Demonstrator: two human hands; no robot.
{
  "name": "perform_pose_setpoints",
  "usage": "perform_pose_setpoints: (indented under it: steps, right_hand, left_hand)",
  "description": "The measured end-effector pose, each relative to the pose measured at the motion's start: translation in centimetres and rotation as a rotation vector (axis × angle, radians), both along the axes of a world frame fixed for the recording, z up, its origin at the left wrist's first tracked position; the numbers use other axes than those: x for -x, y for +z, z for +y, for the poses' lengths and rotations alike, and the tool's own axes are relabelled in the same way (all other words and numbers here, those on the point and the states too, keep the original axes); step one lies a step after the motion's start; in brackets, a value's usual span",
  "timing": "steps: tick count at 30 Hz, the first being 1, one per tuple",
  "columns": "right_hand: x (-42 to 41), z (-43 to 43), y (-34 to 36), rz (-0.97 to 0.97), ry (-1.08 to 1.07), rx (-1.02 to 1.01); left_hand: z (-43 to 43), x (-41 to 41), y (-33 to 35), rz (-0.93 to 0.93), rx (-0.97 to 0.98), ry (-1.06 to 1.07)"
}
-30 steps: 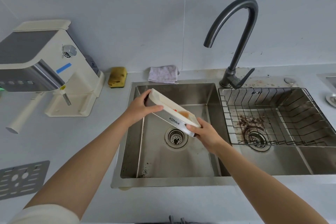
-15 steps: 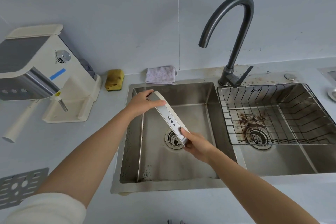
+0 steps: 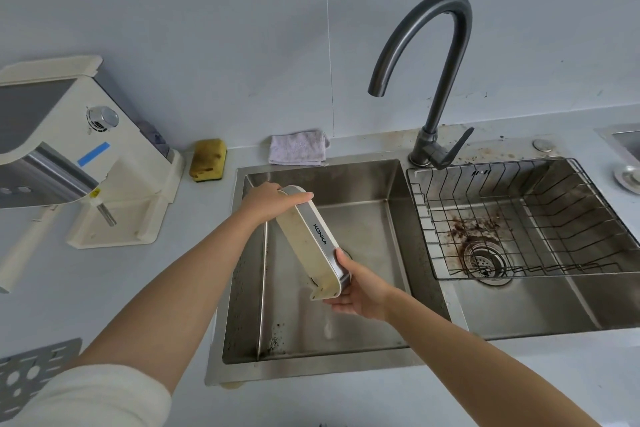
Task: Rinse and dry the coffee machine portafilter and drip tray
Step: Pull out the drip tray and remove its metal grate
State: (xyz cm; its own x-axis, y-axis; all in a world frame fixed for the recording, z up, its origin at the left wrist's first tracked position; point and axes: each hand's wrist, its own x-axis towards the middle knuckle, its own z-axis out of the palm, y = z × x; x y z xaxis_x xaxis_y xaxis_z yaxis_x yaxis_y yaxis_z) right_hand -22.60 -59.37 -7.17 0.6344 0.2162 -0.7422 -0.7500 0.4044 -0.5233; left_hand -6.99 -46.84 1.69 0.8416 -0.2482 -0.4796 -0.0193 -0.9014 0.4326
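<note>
Cream plastic with a brushed steel front band reading KONKA, the drip tray (image 3: 308, 239) is held above the left basin of the steel sink (image 3: 346, 180), turned up on edge so its underside faces the camera, one end high and far, the other low and near. The left hand (image 3: 266, 199) grips the high end, its fingers (image 3: 294, 198) curled over the top rim. The right hand (image 3: 360, 291) holds the low end from below, fingers (image 3: 336, 303) wrapped under the corner and thumb pressed against the steel band. A pale blurred streak shows beneath that corner; I cannot tell what it is. The tray hides most of the left drain. A dark gooseneck faucet (image 3: 446, 80) stands behind the divider, spout over the left basin. A wire rack (image 3: 519, 218) sits in the right basin, with brown grounds (image 3: 478, 225) scattered around that drain. On the grey surface (image 3: 104, 288) behind the sink lie a stained yellow sponge (image 3: 207, 159) and a folded pale cloth (image 3: 298, 148). To the left is the cream coffee machine (image 3: 69, 149), its portafilter handle (image 3: 24, 250) slanting out toward the near left. A perforated metal grate (image 3: 31, 378) lies flat at the near left corner.
</note>
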Motion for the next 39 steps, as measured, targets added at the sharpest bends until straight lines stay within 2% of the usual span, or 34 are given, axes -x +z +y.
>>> perform_pose_setpoints:
  steps: [6, 20, 24, 29, 34, 39]
  right_hand:
    - [-0.5, 0.0, 0.2, 0.030, 0.044, 0.038]
    - [-0.8, -0.1, 0.9, -0.019, 0.044, 0.214]
    - [-0.9, -0.4, 1.3, -0.094, 0.032, 0.384]
    - [-0.9, -1.3, 1.7, -0.285, 0.072, 0.714]
    - [-0.7, -1.8, 3.4, -0.419, 0.090, 0.993]
    - [-0.7, -2.8, 4.5, -0.563, 0.051, 1.079]
  left_hand:
    - [0.2, -0.2, -0.2, -0.024, -0.089, 0.016]
    - [1.4, 0.4, -0.4, -0.042, 0.005, 0.077]
    - [2.5, 0.5, -1.1, 0.055, 0.291, 0.134]
    - [3.6, 1.5, -2.5, 0.150, 0.520, 0.255]
    - [4.5, 1.4, -3.5, 0.412, 0.972, 0.570]
    - [4.5, 2.3, -3.5, 0.548, 1.043, 0.607]
